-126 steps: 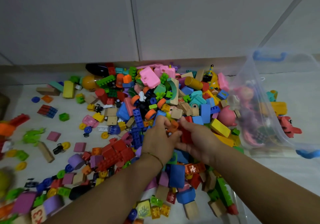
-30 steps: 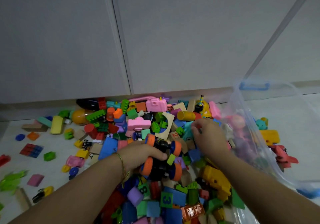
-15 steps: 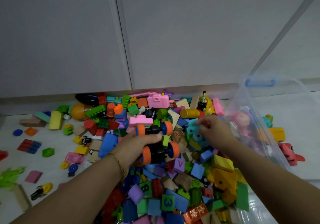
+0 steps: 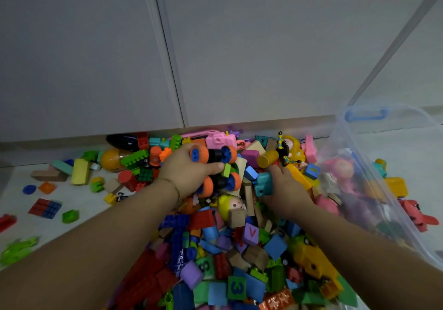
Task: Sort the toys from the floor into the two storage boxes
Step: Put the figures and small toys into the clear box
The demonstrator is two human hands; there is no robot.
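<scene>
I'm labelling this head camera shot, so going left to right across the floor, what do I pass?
Red-and-blue brick → yellow block → orange ball → left hand, its grip on the wheeled toy → right hand, its grip on a teal toy → clear storage box.

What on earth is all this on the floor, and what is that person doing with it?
A person is sorting a heap of colourful toys and blocks on the floor. Their left hand grips a black toy car with orange wheels. Their right hand holds a teal toy piece beside it. A clear storage box stands to the right, already holding some pink toys. Most of the heap is not yet sorted.
</scene>
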